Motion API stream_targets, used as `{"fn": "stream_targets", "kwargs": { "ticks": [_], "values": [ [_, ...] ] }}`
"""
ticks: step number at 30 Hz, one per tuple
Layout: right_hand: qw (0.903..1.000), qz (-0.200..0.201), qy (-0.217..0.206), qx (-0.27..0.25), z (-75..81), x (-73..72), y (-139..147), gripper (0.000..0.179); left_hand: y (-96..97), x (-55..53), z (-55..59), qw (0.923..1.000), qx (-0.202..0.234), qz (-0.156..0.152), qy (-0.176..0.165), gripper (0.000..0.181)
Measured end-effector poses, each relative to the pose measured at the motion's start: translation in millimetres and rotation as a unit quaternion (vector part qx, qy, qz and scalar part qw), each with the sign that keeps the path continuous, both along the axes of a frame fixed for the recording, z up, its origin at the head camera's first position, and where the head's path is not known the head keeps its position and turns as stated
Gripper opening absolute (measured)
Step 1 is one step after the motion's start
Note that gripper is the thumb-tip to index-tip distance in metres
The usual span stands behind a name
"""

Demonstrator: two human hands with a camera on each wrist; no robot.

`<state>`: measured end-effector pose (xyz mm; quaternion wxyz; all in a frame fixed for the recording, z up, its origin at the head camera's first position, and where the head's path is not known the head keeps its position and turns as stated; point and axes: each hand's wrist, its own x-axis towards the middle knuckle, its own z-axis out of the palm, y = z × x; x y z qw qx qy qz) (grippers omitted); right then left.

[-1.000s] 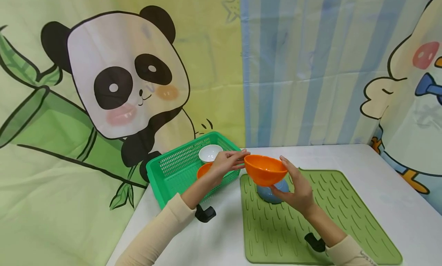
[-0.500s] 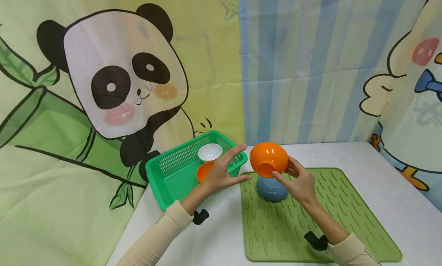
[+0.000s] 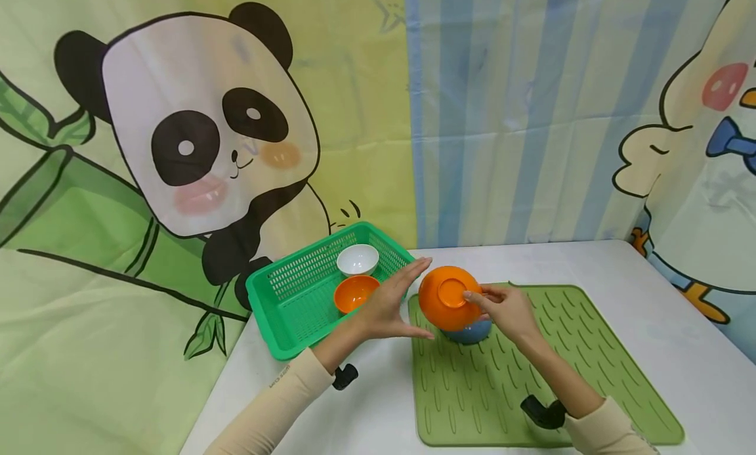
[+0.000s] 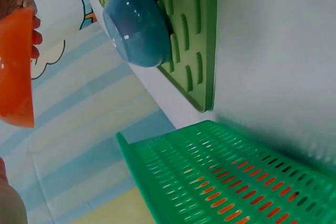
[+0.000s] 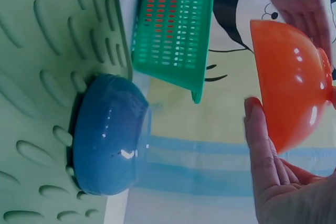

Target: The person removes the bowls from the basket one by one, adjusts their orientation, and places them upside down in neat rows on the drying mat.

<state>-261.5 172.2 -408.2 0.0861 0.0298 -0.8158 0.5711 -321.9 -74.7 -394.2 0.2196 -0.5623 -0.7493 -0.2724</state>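
Evidently, the held bowl (image 3: 444, 305) is being supported in the air near the far left part of the mat (image 3: 567, 376), mouth down and somewhat tilted, its foot being turned toward the head camera. By the right hand (image 3: 511, 316) it is being gripped from its right side, the thumb being pressed near the foot while the fingers are being set at the rim side. Such a span is probably being used because the smooth wall is offering little purchase.

Nothing is being grasped by the left hand (image 3: 384, 312); its fingers are being held straight, the thumb being spread well apart. The bowl's other side is being faced by it, perhaps so that a tilt can be steadied; whether the fingertips are touching cannot be told.

Below, the blue bowl (image 5: 107, 135) is being borne by the mat, mouth down, a steady rest presumably being given by its wide rim.

Beside the mat, the basket (image 3: 304, 314) is being supported at an angle by the table (image 3: 372, 402). Inside, the white bowl (image 3: 357, 259) and the second orange bowl (image 3: 352, 296) are being housed mouth up, apparently being confined by the slotted walls.
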Motion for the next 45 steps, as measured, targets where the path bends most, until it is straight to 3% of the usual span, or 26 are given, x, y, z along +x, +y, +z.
{"fn": "stream_targets", "kwargs": {
  "ticks": [5,11,16,24,33,39,42,45],
  "values": [
    [0.9984,0.022,-0.05,0.008,4.1,2.0,-2.8,0.059,1.4,2.9,-7.8,0.9976,-0.014,0.005,-0.068,0.123],
    [0.9939,0.055,-0.094,0.02,9.1,6.2,-6.9,0.052,2.4,6.1,-16.4,0.9892,-0.027,0.007,-0.144,0.118],
    [0.9905,0.079,-0.112,0.014,9.4,7.7,-8.2,0.049,3.0,7.4,-24.2,0.9824,-0.041,0.001,-0.182,0.114],
    [0.9882,0.096,-0.119,0.01,11.3,9.7,-9.3,0.048,5.4,10.7,-31.0,0.9801,-0.049,-0.034,-0.189,0.107],
    [0.9863,0.11,-0.122,0.015,14.0,12.0,-8.0,0.047,6.4,13.0,-33.1,0.9798,-0.047,-0.028,-0.192,0.101],
    [0.9887,0.087,-0.119,0.028,16.4,11.3,-7.3,0.055,7.8,10.9,-33.2,0.9819,-0.028,-0.035,-0.184,0.1],
    [0.9906,0.085,-0.099,0.04,16.1,11.9,-7.0,0.061,7.6,9.9,-31.3,0.9836,-0.016,-0.033,-0.177,0.1],
    [0.9909,0.109,-0.046,0.065,11.6,12.4,-5.3,0.06,7.7,9.5,-28.1,0.9843,-0.006,-0.035,-0.173,0.099]
  ]
}}
